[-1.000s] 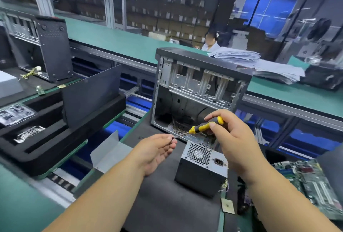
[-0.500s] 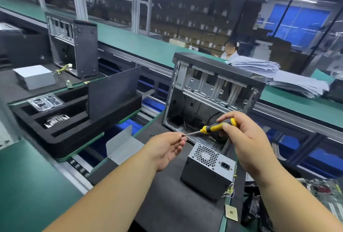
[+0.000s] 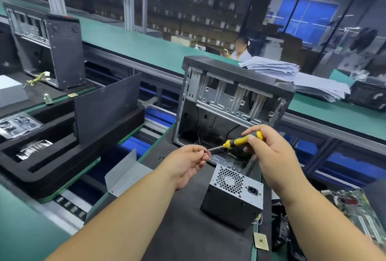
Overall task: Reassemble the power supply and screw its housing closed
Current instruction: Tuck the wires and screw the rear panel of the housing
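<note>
no readable text, labels, brands or numbers anywhere, all surfaces too blurred or small

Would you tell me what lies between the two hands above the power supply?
In the head view, only the screwdriver's thin metal shaft spans the gap: the right hand grips its handle, and the left hand pinches at its tip. The power supply sits below.

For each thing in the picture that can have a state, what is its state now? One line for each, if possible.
Power supply: housing closed, standing on the black mat, untouched.
Screwdriver: lifted above the power supply, tip at the left fingers.
Right hand: grips the screwdriver handle.
Left hand: pinches at the screwdriver tip; a screw there cannot be made out.
Computer case: upright, side open, inside bare.
</note>
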`<action>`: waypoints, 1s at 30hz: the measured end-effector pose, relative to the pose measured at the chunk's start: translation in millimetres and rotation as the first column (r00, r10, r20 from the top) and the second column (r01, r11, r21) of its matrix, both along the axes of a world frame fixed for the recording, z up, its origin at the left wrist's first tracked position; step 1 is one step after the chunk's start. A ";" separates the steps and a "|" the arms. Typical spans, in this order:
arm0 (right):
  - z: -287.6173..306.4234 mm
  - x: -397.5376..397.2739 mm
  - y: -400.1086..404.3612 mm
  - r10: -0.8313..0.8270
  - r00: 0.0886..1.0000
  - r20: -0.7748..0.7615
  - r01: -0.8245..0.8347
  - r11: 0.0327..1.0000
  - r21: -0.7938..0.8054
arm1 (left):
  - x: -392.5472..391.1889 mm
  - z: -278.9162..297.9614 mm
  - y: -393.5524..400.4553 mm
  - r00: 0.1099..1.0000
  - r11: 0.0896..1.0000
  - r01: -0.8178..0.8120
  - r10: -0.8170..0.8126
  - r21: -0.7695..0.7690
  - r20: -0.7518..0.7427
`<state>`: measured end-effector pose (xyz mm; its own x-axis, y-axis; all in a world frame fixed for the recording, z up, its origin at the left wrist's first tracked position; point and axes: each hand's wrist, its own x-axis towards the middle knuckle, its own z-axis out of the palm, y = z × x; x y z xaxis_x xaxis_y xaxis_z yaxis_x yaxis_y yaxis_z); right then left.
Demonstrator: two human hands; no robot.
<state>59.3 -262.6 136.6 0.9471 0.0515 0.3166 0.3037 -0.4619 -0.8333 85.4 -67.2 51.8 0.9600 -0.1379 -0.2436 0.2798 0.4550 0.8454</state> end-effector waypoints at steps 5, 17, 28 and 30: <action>-2.0 12.5 8.9 -0.114 0.992 -0.058 0.116 0.993 0.025 | 20.0 -8.2 13.2 0.997 0.999 0.041 -0.040 -0.008 0.063; -9.4 24.8 16.8 -0.261 0.960 -0.106 0.269 0.960 0.079 | 44.6 -24.6 13.5 0.977 0.984 0.159 -0.168 0.075 0.135; -11.1 39.8 7.7 -0.308 0.951 -0.028 0.305 0.948 -0.092 | 56.8 -33.3 -1.2 0.942 0.959 0.253 -0.274 0.123 0.193; -13.2 44.7 2.1 -0.311 0.950 -0.013 0.305 0.940 -0.151 | 60.7 -39.3 -3.8 0.933 0.924 0.271 -0.321 0.269 0.164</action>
<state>104.0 -260.5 123.4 0.9345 -0.2018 0.2931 0.0985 -0.6447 -0.7581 146.1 -71.0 12.5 0.9161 -0.3854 -0.1107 0.1831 0.1564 0.9706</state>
